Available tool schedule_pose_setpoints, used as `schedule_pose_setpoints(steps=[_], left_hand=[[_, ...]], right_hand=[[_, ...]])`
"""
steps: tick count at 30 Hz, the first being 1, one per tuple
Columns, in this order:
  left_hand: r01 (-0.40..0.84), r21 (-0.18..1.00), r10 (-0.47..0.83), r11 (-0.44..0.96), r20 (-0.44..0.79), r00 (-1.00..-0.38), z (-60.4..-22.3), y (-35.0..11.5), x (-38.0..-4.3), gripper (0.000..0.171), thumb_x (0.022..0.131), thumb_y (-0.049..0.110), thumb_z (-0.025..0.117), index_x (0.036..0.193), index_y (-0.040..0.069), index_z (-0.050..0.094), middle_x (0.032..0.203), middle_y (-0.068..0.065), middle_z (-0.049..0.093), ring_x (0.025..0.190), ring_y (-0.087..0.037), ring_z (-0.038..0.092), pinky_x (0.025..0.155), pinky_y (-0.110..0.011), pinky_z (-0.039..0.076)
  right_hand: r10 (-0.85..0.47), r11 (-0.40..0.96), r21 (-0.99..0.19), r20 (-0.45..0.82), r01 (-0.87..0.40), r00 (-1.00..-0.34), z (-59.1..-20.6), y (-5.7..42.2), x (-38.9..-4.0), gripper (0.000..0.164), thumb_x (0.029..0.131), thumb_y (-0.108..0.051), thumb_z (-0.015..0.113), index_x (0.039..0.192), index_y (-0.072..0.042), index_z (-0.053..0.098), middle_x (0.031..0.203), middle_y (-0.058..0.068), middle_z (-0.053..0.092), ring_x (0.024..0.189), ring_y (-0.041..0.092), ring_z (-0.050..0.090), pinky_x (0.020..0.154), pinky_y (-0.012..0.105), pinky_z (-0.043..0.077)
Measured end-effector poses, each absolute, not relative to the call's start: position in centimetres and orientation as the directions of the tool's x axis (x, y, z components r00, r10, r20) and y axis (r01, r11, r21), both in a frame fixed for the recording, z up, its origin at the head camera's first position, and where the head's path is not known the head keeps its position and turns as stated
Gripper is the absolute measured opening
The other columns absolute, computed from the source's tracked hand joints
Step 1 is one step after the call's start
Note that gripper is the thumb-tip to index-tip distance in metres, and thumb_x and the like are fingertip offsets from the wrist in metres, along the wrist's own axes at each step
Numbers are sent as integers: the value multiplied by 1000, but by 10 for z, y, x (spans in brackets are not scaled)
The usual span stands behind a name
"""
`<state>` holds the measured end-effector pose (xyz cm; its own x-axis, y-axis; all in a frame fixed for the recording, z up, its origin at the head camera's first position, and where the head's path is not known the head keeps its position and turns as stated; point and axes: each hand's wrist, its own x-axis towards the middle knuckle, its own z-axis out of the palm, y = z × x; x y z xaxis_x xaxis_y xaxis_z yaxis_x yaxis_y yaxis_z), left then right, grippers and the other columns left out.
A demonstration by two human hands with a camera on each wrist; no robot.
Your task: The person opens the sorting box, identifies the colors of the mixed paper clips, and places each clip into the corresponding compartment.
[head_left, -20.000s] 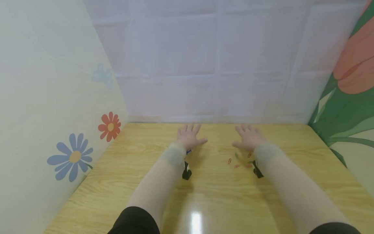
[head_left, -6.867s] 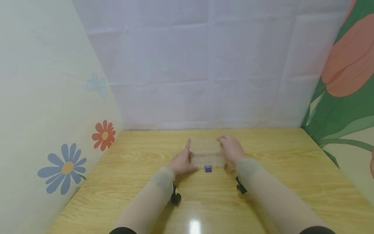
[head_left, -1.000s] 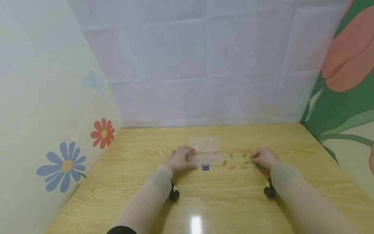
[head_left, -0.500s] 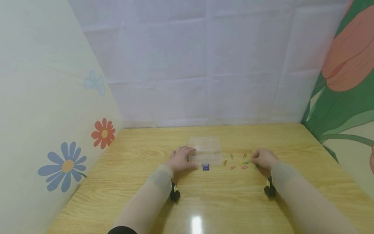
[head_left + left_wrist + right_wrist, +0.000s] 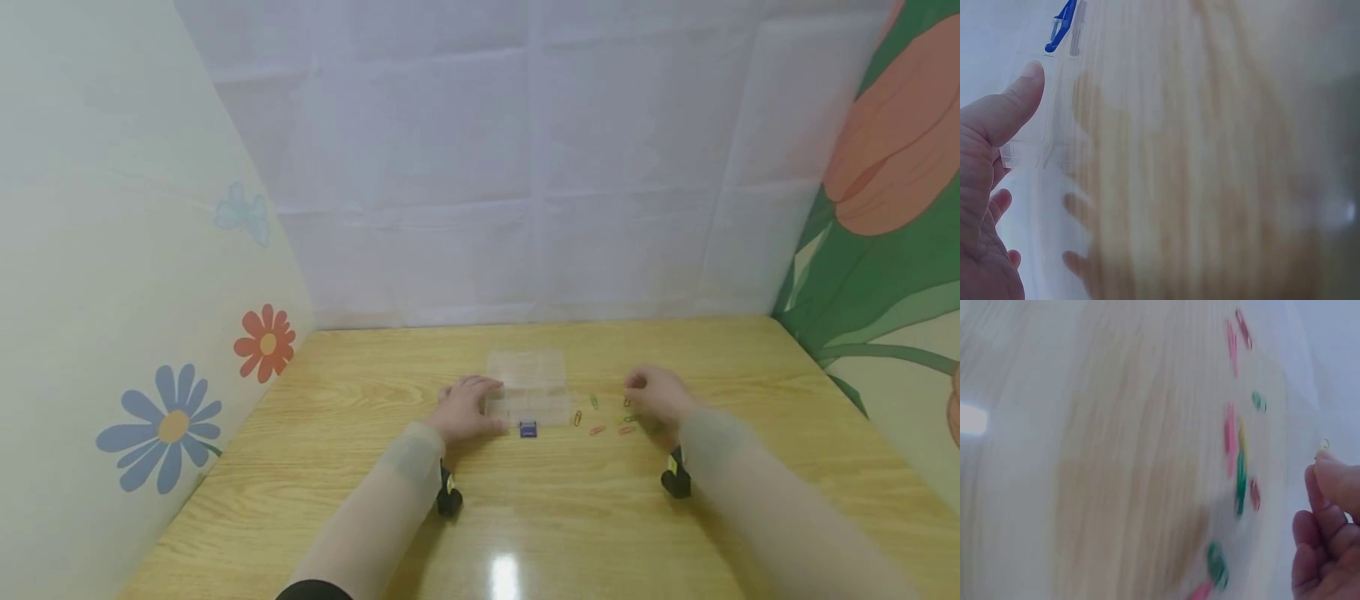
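A clear plastic box (image 5: 534, 407) lies on the table with its lid laid open toward the back. My left hand (image 5: 463, 410) holds the box's left end, thumb (image 5: 1019, 103) on the front wall and fingers behind. A blue latch (image 5: 1062, 26) sticks out at the box's front. To the right, my right hand (image 5: 663, 394) is raised over the scattered clips, pinching a small yellow paper clip (image 5: 1324, 445) between thumb and finger. Below it lie a green paper clip (image 5: 1240, 484), a pink one (image 5: 1230, 440) and several others.
An orange-brown paper clip (image 5: 577, 418) and a green one (image 5: 595, 402) lie just right of the box. The wooden table (image 5: 390, 375) ends at a white cloth (image 5: 420, 208) behind. Flower-printed panels (image 5: 150, 275) stand at both sides.
Over the last half second my right hand has lifted and moved left and back from the right end of the clips. My left hand has stayed at the box, which was opened earlier.
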<state>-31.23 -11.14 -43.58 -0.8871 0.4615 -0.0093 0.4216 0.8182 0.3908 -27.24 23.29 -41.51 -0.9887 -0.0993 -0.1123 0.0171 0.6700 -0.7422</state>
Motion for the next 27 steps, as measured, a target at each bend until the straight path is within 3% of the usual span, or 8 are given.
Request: schedule_pose_setpoints(steps=[8,20,27], left_hand=[[453,364,487,814,-2,-873,-436,-108,-311,78,77,53,74,142,21,46,146,-1,44,139,-28,30,108,-62,16],[435,367,467,822,2,-884,-439,-109,-313,79,75,56,74,141,22,48,146,-1,45,140,-27,28,109,-62,15],[434,365,465,824,4,-885,-443,-111,-317,80,75,59,73,141,23,47,145,0,46,140,-26,28,109,-61,16]], right_hand=[[-122,667,-743,-36,-55,-992,-409,198,-284,26,97,-14,57,117,2,60,118,19,61,109,35,56,93,49,46],[-176,675,-724,27,-141,-984,-402,134,-300,17,93,-15,63,107,-7,68,109,8,68,103,27,61,94,45,47],[-224,732,-646,73,-218,-972,-406,98,-306,9,91,-15,66,97,-13,72,100,1,70,99,21,62,91,41,48]])
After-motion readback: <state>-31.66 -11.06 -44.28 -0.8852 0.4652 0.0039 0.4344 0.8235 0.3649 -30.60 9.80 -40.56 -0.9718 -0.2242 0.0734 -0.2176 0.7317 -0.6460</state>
